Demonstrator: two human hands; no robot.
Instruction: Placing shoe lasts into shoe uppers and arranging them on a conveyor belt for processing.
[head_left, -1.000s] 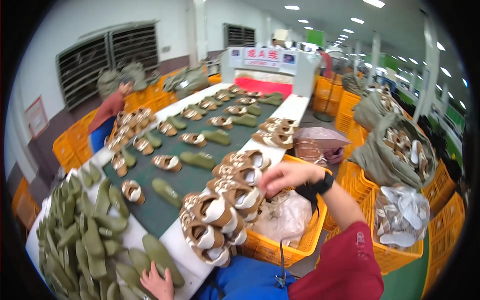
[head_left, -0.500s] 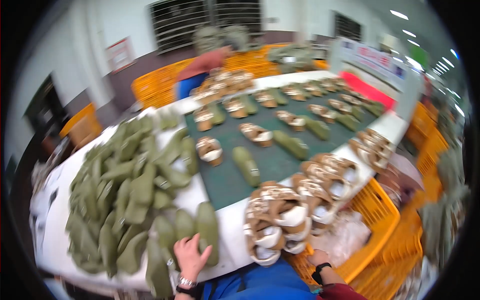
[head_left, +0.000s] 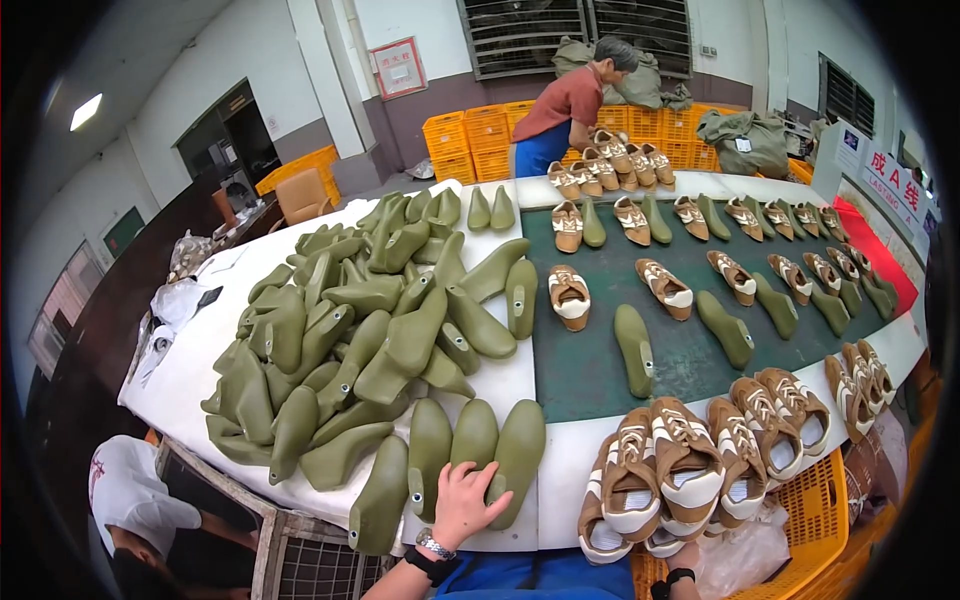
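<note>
My left hand (head_left: pixel 468 507) rests on the near table edge, its fingers spread over the lower end of an olive-green shoe last (head_left: pixel 475 436). Similar lasts lie close on either side, one on the left (head_left: pixel 429 455) and one on the right (head_left: pixel 519 458) beside my thumb. My right hand (head_left: pixel 686 560) is low at the near edge, by the brown-and-white sneakers (head_left: pixel 686 465) and a clear plastic bag (head_left: pixel 738 555) in a yellow crate (head_left: pixel 818 510). Its fingers are mostly hidden by the shoes.
A large heap of green lasts (head_left: pixel 385 290) covers the white table on the left. Sneakers and lasts stand in rows on the green belt (head_left: pixel 590 350). A co-worker (head_left: pixel 560 110) bends at the far side near stacked yellow crates (head_left: pixel 470 140). Another person (head_left: pixel 140 490) is at lower left.
The view has swung left, so the table appears farther right and the picture is sharper. My left hand stays on the lasts. My right hand now shows less, partly behind the sneakers.
</note>
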